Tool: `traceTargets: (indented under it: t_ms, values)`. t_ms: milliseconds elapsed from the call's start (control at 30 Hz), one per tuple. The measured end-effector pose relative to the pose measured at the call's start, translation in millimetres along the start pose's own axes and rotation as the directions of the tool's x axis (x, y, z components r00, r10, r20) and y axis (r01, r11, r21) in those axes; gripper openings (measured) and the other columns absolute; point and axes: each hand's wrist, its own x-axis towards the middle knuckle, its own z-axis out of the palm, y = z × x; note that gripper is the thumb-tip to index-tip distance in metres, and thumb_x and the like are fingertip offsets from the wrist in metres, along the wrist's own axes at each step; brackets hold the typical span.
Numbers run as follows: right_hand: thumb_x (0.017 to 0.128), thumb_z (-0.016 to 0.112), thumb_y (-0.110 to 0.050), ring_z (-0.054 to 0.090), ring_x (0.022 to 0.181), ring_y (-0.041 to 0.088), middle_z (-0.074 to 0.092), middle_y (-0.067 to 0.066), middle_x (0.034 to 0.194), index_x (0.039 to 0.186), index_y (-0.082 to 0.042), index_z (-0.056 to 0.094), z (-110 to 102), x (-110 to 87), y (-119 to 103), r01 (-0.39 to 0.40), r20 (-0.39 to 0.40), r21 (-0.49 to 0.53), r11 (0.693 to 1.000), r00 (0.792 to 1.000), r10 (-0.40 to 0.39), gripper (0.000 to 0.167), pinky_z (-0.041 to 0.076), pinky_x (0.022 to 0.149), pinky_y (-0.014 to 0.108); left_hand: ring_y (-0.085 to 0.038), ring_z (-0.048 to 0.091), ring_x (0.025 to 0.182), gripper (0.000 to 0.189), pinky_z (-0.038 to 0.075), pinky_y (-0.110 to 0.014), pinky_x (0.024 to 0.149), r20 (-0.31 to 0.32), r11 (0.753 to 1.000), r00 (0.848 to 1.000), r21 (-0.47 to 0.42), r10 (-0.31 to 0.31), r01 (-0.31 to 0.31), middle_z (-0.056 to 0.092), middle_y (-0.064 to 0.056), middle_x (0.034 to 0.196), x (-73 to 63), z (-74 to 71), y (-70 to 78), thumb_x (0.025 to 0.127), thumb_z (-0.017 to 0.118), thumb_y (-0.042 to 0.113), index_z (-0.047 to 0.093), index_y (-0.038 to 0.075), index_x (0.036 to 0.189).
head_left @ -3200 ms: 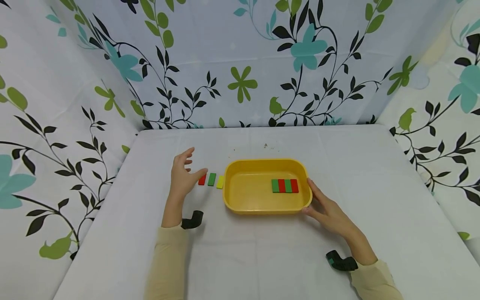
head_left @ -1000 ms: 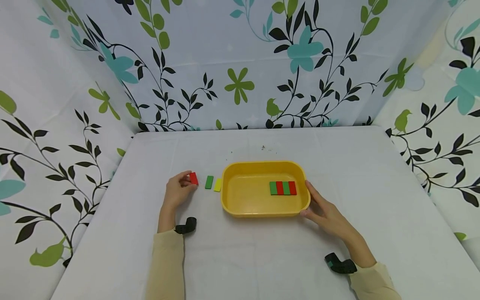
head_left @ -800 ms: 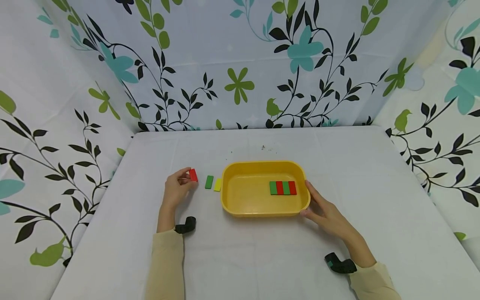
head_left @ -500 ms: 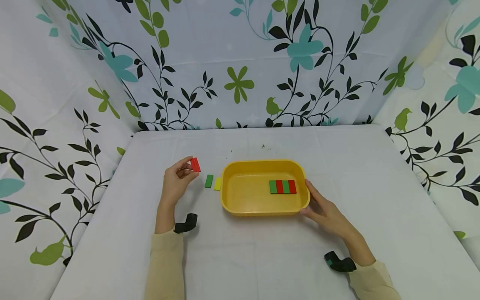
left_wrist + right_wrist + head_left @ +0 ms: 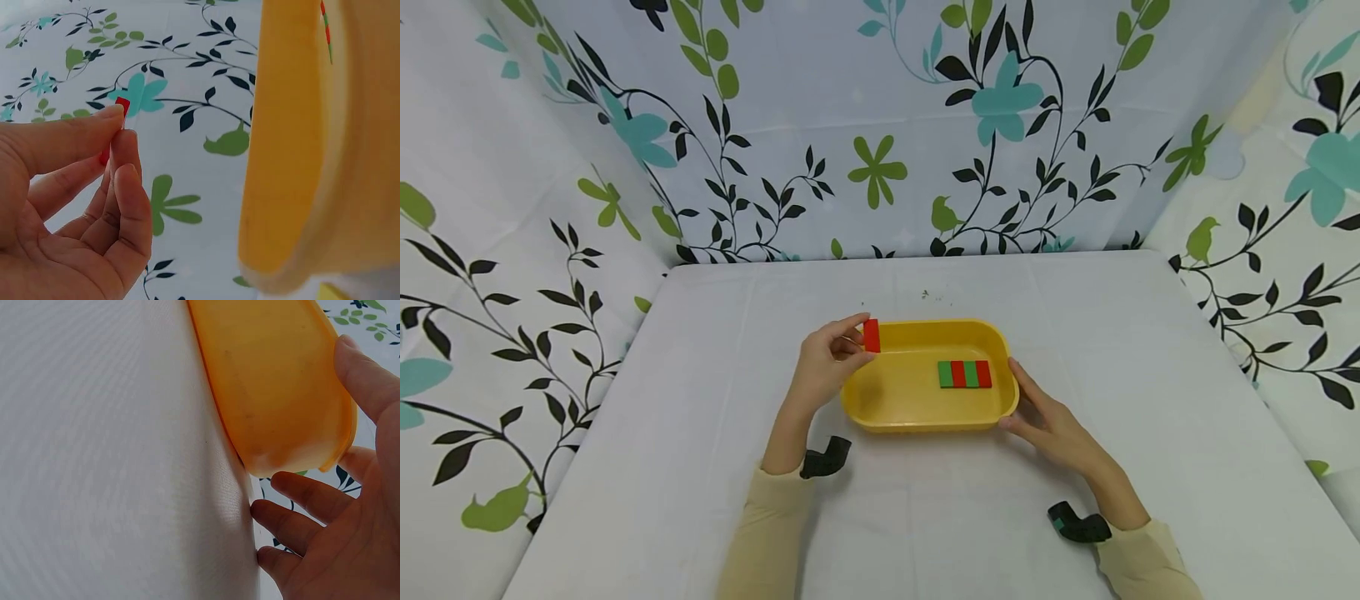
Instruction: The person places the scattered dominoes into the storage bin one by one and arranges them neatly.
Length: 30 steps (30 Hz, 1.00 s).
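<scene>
My left hand (image 5: 826,365) pinches a flat red block (image 5: 872,336) between thumb and fingertips. It holds the block up over the left end of a yellow tray (image 5: 902,418); in the left wrist view the block (image 5: 122,106) shows edge-on. Thumb and index finger of my right hand (image 5: 1054,421) hold the tray's right end, and its other fingers extend below the tray in the right wrist view. Inside the tray, at the right, a row of green and red blocks (image 5: 965,374) lies side by side.
A yellow block (image 5: 332,292) shows partly beside the tray in the left wrist view. My left hand covers that spot in the head view. A white cloth covers the table (image 5: 925,517), and leaf-patterned fabric (image 5: 880,125) hangs around it.
My left hand has picked up the red block left of the tray, lifted it and carried it right to above the tray's left end. My right hand stays at the tray.
</scene>
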Motion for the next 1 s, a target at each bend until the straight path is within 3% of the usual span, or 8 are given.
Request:
traceTargets:
  t_ms: [133, 267, 567, 800, 1000]
  values:
    - [0.092, 0.067, -0.024, 0.035, 0.141, 0.043, 0.021, 0.014, 0.162, 0.159, -0.025, 0.011, -0.2, -0.8, -0.6, -0.006, -0.001, 0.007, 1.000, 1.000, 0.006, 0.087, 0.030, 0.109, 0.060, -0.022, 0.063, 0.081, 0.051, 0.055, -0.021, 0.075, 0.030, 1.000, 1.000, 0.030, -0.001, 0.001, 0.062, -0.015, 0.099, 6.3, 21.1, 9.4, 0.082, 0.075, 0.000, 0.062, 0.006, 0.131]
    - [0.092, 0.067, -0.025, 0.033, 0.142, 0.042, 0.020, 0.013, 0.162, 0.158, -0.027, 0.010, -0.7, -1.4, -1.4, -0.017, 0.003, 0.021, 1.000, 1.000, 0.017, 0.087, 0.028, 0.110, 0.061, -0.020, 0.061, 0.081, 0.051, 0.056, -0.026, 0.076, 0.054, 0.997, 0.997, 0.064, -0.048, 0.045, 0.064, -0.012, 0.099, 14.3, 39.4, 15.1, 0.083, 0.075, 0.003, 0.062, 0.010, 0.132]
    - [0.093, 0.066, -0.025, 0.032, 0.142, 0.043, 0.019, 0.013, 0.162, 0.159, -0.025, 0.010, -0.1, -1.2, 0.5, 0.000, 0.005, 0.004, 1.000, 1.000, 0.000, 0.086, 0.028, 0.110, 0.060, -0.017, 0.056, 0.074, 0.047, 0.048, -0.021, 0.066, 0.113, 0.972, 0.977, 0.170, -0.182, 0.161, 0.067, -0.007, 0.093, 25.9, 72.5, 7.7, 0.084, 0.075, 0.008, 0.065, 0.014, 0.129]
    - [0.092, 0.067, -0.028, 0.029, 0.145, 0.040, 0.019, 0.011, 0.163, 0.158, -0.027, 0.010, 0.5, -2.3, -0.7, -0.014, 0.005, 0.001, 1.000, 1.000, 0.014, 0.087, 0.028, 0.110, 0.057, -0.015, 0.051, 0.067, 0.048, 0.041, -0.021, 0.059, 0.087, 0.967, 0.976, 0.176, -0.200, 0.182, 0.065, -0.008, 0.083, 30.3, 88.3, 3.3, 0.079, 0.077, 0.000, 0.067, 0.008, 0.124]
    - [0.092, 0.067, -0.028, 0.030, 0.145, 0.039, 0.019, 0.011, 0.163, 0.158, -0.026, 0.010, -0.5, -1.3, -2.9, -0.011, 0.004, 0.004, 1.000, 1.000, 0.011, 0.088, 0.028, 0.109, 0.056, -0.015, 0.050, 0.067, 0.048, 0.039, -0.021, 0.059, 0.049, 0.952, 0.966, 0.186, -0.256, 0.243, 0.063, -0.008, 0.080, 31.8, 96.9, 0.4, 0.078, 0.075, -0.005, 0.067, 0.007, 0.124]
